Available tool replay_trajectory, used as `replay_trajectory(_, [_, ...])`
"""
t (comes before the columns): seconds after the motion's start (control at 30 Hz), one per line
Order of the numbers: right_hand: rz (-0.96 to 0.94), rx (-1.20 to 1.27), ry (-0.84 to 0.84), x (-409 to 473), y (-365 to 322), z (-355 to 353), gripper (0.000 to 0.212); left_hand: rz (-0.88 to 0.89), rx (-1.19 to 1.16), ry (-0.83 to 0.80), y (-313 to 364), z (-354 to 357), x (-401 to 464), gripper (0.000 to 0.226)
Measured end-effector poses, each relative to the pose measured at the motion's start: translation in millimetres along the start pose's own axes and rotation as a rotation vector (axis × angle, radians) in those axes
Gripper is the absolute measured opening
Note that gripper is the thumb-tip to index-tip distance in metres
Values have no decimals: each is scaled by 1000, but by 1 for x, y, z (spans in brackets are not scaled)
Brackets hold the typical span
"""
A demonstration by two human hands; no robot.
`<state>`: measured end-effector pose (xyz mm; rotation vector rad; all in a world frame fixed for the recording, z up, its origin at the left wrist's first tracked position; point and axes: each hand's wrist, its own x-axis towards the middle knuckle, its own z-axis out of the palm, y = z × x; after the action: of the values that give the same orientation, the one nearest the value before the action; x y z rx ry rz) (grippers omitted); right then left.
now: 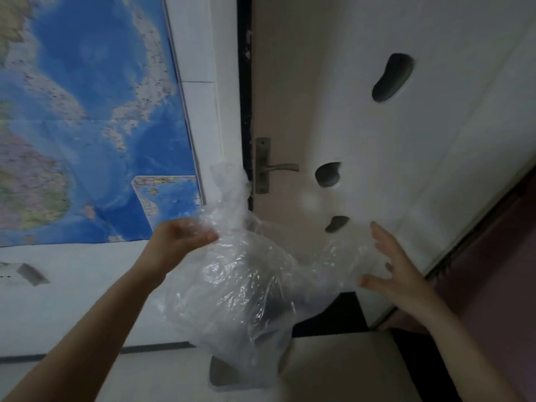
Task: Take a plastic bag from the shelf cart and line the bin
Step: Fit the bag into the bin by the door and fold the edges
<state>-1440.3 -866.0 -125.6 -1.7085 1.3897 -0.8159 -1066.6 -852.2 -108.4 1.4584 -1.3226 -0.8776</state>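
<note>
home interior: wall map [87,111], door [333,111] (lever handle [280,168]), tiled floor [333,369].

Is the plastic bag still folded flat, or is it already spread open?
Spread open. The plastic bag billows loosely, puffed with air, gripped near its top by the left hand; the right hand is open beside it.

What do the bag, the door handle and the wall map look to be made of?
Bag: thin clear plastic film, glossy; it crinkles, catches highlights and shows dark shapes through it. The left hand pinches it; the right hand is open beside it.
Door handle: likely metal, dull brownish finish.
Map: printed sheet, probably coated paper; faint fold lines and sheen.
</note>
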Motion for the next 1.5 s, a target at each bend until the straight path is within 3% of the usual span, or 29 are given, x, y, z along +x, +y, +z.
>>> replay_trajectory(0.1, [198,116,-3,8,20,23,117,-82,-117,6,-10,-4,0,32])
replay_trajectory(0.2, [286,395,-81,17,20,51,107,-130,-199,16,-22,-9,-2,38])
replay_trajectory(0.27, [235,479,-103,21,13,69,93,-128,-207,-1,-32,-14,-6,40])
replay_trajectory(0.5, [203,390,40,48,0,106,24,-207,-292,-5,-71,-39,-26,39])
replay_trajectory(0.67, [265,257,35,65,21,127,4,-221,-264,113,-105,-38,-36,31])
replay_trajectory(0.8, [339,167,-1,79,58,145,20,-333,-234,193,-150,-25,-35,15])
replay_trajectory(0.9, [376,163,-70,87,92,163,10,-397,-258,171,-193,-10,-34,28])
replay_trajectory(0.97, [413,228,-149,91,119,179,34,-432,-257,192,-224,1,-33,34])
replay_trajectory(1.13, [382,331,-441,98,163,204,81,-516,-271,241,-296,20,-36,11])
replay_trajectory(1.23, [360,241,-416,103,179,218,110,-524,-282,241,-327,29,-42,10])
replay_trajectory(1.3, [362,179,-376,106,187,232,106,-538,-297,227,-341,36,-44,14])
replay_trajectory(1.4, [333,60,-289,113,206,261,74,-554,-307,201,-362,43,-40,29])
replay_trajectory(1.5, [307,8,-239,120,229,289,44,-547,-266,147,-383,47,-32,18])
